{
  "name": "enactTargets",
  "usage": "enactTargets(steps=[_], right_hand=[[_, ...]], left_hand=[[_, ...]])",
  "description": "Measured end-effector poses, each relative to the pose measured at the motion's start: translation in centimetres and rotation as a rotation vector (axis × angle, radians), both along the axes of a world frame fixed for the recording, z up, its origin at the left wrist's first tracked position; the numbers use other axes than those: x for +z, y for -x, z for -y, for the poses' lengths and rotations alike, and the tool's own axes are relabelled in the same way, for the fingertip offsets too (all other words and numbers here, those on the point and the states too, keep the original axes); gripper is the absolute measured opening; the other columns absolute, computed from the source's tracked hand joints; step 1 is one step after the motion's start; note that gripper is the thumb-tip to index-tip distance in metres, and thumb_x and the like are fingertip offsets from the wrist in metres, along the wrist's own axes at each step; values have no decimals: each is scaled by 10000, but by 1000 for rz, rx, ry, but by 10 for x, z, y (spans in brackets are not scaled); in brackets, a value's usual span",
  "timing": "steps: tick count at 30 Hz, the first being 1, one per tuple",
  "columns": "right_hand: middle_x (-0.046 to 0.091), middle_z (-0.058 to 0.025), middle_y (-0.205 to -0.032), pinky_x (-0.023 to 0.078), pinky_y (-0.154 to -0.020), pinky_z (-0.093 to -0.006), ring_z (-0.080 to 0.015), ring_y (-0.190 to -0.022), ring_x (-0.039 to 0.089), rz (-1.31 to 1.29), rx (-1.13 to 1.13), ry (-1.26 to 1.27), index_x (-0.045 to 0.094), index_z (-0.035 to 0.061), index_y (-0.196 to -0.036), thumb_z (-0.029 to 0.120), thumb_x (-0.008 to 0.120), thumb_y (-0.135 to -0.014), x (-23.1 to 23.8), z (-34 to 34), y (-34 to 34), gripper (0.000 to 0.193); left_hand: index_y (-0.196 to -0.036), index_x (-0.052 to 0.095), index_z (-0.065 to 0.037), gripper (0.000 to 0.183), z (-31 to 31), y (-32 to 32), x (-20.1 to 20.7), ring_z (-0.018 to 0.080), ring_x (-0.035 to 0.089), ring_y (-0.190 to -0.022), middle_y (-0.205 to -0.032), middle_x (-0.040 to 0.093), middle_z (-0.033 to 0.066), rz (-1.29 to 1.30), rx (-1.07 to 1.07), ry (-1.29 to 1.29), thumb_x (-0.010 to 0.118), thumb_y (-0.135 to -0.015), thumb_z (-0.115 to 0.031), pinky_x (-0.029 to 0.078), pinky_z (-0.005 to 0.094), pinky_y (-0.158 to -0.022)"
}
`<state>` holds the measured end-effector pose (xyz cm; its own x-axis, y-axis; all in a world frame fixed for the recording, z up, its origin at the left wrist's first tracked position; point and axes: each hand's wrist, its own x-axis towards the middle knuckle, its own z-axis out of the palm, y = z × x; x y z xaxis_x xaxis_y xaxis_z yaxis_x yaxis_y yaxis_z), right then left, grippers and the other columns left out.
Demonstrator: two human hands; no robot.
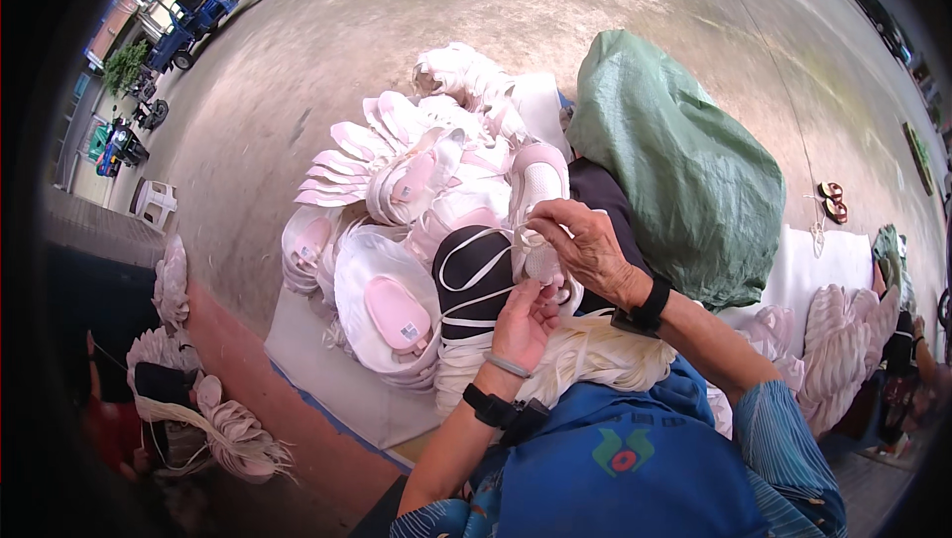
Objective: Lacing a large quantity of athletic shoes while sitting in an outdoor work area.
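White and bumpy, the shoe top [538, 262] is between the two hands, near a bundle of pale laces [605, 352]. The right hand [590, 248] has its thumb and finger close together by a white lace [480, 276]; I cannot tell if they pinch it. The left hand's [524, 325] fingers curl at the shoe top's bottom end. The lace loops over a black pad [458, 252]. Nearby stands a big green sack [674, 171].

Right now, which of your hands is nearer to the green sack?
The right. The right hand is just left of the green sack's lower part; the left hand is farther left and closer to the person's body.
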<state>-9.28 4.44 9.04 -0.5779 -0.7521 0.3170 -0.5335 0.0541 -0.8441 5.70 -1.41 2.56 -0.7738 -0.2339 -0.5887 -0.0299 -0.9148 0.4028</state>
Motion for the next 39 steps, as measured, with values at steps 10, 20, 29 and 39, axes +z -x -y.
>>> enactTargets(steps=[10, 20, 29, 39], right_hand=[[650, -77, -796, 487, -727, -337, -209, -754, 623, 130, 19, 38, 646, 36, -916, 158, 596, -896, 4, 8, -5, 134], [480, 24, -629, 388, -517, -239, -64, -546, 438, 713, 413, -236, 586, 15, -809, 230, 499, -963, 9, 1, -13, 278], [369, 65, -639, 240, -449, -213, -29, -526, 305, 969, 397, -311, 531, 50, -796, 201, 520, -983, 54, -79, 7, 240], [350, 25, -462, 153, -283, -246, -38, -322, 254, 818, 372, 469, 438, 28, -696, 170, 560, -917, 133, -233, 38, 290]], left_hand=[[-979, 590, -114, 191, 7, 6, -24, 155, 617, -779, -893, 625, 25, -125, 16, -185, 635, -911, -286, 503, 302, -699], [-1210, 521, -70, 393, 8, 10, -46, 213, 515, -1146, -1192, 560, 64, -203, 74, -168, 596, -909, -311, 406, 426, -1024], [-1321, 442, -56, 413, 1, 23, -8, 241, 518, -1190, -1273, 546, 99, -198, 84, -174, 441, -996, -311, 415, 422, -1010], [-1373, 400, -93, 421, -3, 28, -10, 251, 490, -1232, -1354, 495, 68, -217, 115, -148, 372, -1020, -321, 382, 463, -1036]])
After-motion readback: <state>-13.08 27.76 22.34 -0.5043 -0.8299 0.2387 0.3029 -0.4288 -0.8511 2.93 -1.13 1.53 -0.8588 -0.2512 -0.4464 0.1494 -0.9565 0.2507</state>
